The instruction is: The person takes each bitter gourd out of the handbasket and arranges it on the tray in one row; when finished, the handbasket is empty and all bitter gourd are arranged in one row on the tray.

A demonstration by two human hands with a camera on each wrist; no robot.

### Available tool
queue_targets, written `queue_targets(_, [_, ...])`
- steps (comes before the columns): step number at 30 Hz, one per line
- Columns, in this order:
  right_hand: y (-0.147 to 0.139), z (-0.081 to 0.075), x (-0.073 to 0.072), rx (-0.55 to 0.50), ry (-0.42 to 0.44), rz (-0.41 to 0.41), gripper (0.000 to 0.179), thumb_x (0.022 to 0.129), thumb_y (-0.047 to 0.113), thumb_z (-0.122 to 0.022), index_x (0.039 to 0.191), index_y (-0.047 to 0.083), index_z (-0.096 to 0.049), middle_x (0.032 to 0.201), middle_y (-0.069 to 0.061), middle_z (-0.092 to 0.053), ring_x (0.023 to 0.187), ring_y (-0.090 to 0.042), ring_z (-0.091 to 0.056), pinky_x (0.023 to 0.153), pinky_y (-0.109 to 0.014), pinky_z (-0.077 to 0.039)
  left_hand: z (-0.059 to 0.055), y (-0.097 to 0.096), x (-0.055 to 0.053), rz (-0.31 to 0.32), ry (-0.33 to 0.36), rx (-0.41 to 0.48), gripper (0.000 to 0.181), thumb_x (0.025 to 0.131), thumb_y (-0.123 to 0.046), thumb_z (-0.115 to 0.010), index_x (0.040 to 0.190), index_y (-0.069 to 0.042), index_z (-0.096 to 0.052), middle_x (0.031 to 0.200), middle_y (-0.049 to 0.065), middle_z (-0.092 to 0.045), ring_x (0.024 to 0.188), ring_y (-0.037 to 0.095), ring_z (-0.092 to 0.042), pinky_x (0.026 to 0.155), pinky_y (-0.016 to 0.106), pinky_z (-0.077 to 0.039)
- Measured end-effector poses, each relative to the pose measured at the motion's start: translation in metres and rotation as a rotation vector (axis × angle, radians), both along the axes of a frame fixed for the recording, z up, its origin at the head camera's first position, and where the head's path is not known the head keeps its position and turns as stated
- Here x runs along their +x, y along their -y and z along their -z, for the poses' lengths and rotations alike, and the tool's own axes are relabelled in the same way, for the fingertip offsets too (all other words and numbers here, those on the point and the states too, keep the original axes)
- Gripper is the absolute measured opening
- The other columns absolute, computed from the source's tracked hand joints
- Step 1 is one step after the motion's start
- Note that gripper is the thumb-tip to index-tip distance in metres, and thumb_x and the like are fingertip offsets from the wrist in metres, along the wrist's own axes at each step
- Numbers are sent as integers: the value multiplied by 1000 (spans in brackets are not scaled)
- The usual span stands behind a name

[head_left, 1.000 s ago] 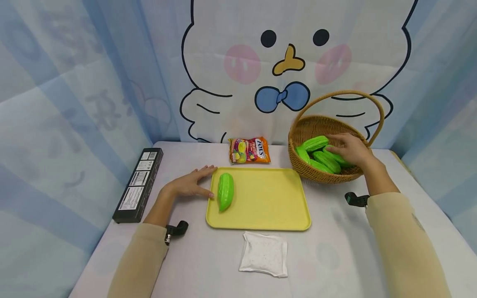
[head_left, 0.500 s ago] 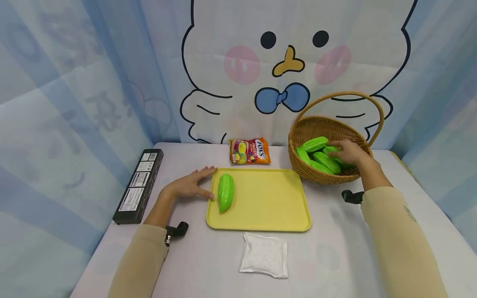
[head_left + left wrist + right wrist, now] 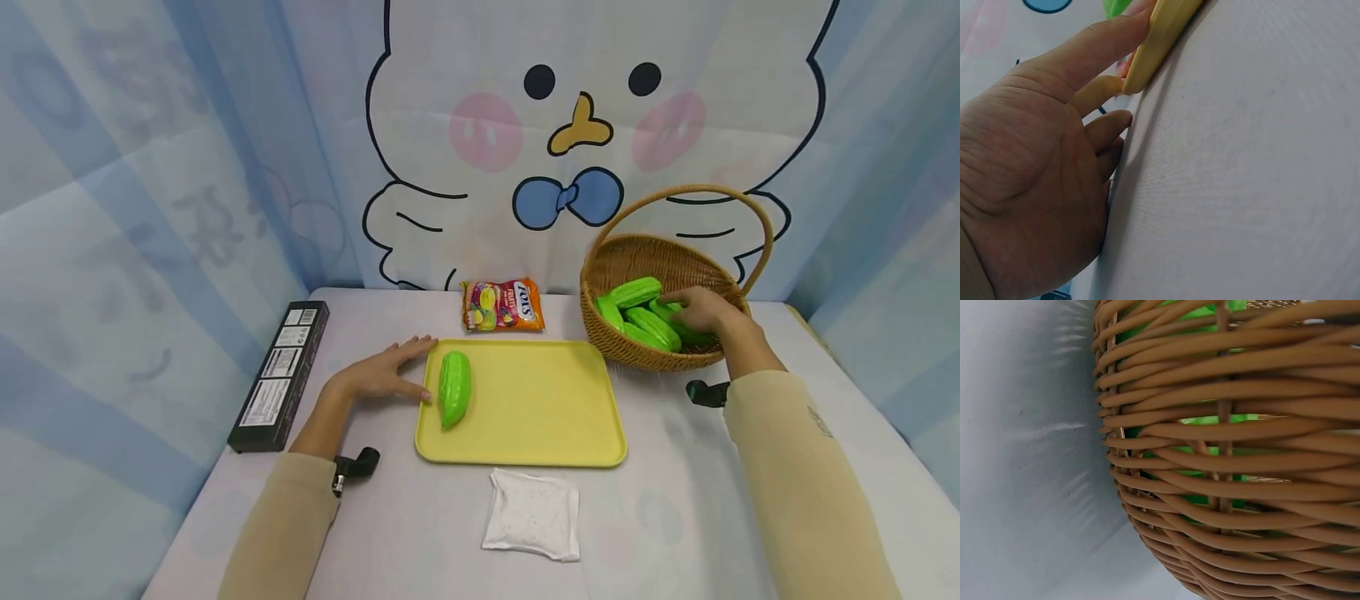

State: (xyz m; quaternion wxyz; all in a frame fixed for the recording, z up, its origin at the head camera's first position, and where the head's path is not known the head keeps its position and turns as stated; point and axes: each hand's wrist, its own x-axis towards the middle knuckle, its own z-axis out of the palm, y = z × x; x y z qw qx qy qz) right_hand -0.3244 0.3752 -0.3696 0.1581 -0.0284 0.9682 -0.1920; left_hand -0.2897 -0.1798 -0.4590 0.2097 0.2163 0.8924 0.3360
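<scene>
— Right hand [image 3: 702,311]?
— In the basket [image 3: 652,252], at the green vegetables [image 3: 651,325]; grip: I can't tell
— Left hand [image 3: 375,372]?
— Loosely spread, touching the yellow tray [image 3: 532,408]
— Handling advice?
— I'd pinch one mid-length, lift it clear of the handle [image 3: 701,189]

Rectangular yellow plastic tray [image 3: 540,404] looks smooth, satiny | elongated green plastic-looking vegetable [image 3: 454,389] shines, ridged | round brown wicker basket [image 3: 652,360] looks rough-woven, faintly sheeny | orange pillow-shaped film packet [image 3: 502,304] gleams, crinkled | square white papery sachet [image 3: 532,515] is matt | long black cardboard-like box [image 3: 279,377] looks smooth | white cloth-covered desk [image 3: 420,525] is matt, fine-textured
</scene>
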Motion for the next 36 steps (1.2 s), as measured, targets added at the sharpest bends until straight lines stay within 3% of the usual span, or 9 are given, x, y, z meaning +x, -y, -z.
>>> queue_targets(13, [2,0,1,11,24,10,52,103,7,-50,154,1,-45,157,-44,-27,143,-62,-30,113,-74,-36,3,-1,-1,-6,7,5,105,81,-49,-86,166,-29,-28,176,1,-15,164,31,0,132,60,5])
queue_targets(21, [2,-3,-1,5,-1,9,53,104,9,-52,156,2,-43,159,-43,-26,146,-63,-24,117,-76,-29,2,0,-1,-8,-7,-3,105,81,-49,-86,166,-28,-28,176,0,-16,164,31,-1,133,58,4])
queue_targets(28, [4,-10,2,-64,-57,13,55,105,10,-53,158,2,-41,160,-42,-25,145,-59,-29,107,-69,-40,2,0,0,-9,-6,-9,105,81,-50,-86,166,-28,-28,176,0,-16,164,31,-1,132,59,4])
queue_targets(36, [10,-21,8,-185,-123,16,58,107,19,-59,160,7,-39,163,-38,-25,149,-61,-21,117,-75,-30,3,1,-2,-12,-4,-12,105,81,-50,-86,166,-29,-28,176,1,-15,164,31,0,132,60,4])
